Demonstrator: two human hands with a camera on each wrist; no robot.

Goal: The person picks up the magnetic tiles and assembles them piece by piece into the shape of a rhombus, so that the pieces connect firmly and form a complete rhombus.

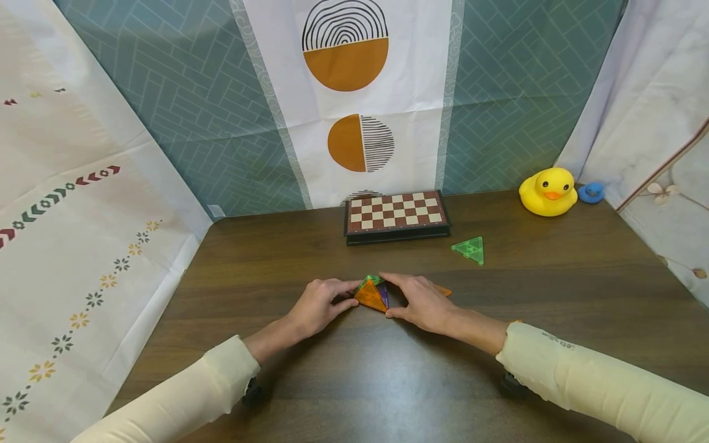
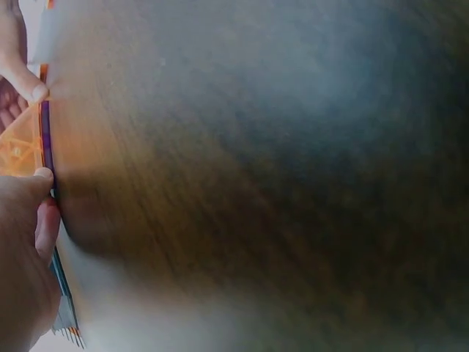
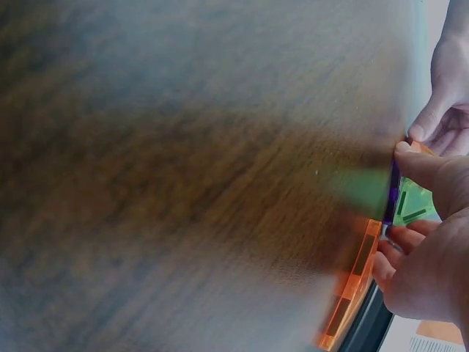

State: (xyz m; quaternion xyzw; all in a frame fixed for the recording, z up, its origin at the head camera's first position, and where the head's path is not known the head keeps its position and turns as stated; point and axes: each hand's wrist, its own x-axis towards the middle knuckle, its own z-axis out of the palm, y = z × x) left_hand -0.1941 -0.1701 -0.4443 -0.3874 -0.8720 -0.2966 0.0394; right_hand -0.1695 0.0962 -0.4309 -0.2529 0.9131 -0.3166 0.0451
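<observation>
Translucent triangular magnetic tiles lean together in a small pyramid on the table, between both hands. An orange tile (image 1: 370, 296) faces the front, a green tile (image 1: 374, 280) shows at the top and a purple tile (image 1: 383, 295) at the right. My left hand (image 1: 317, 307) holds the left side, thumb at the orange tile's lower left corner. From the right, my right hand (image 1: 423, 303) spans the pyramid, forefinger at the top and thumb at the front lower corner. In the right wrist view, the purple tile (image 3: 393, 192) stands edge-on beside the green tile (image 3: 414, 202).
Another orange tile (image 1: 445, 291) lies partly hidden behind the right hand. Farther back is a loose green triangular tile (image 1: 471, 249). A folded checkerboard box (image 1: 396, 212) stands at the rear, with a yellow rubber duck (image 1: 548, 194) and small blue duck (image 1: 591, 193) at back right.
</observation>
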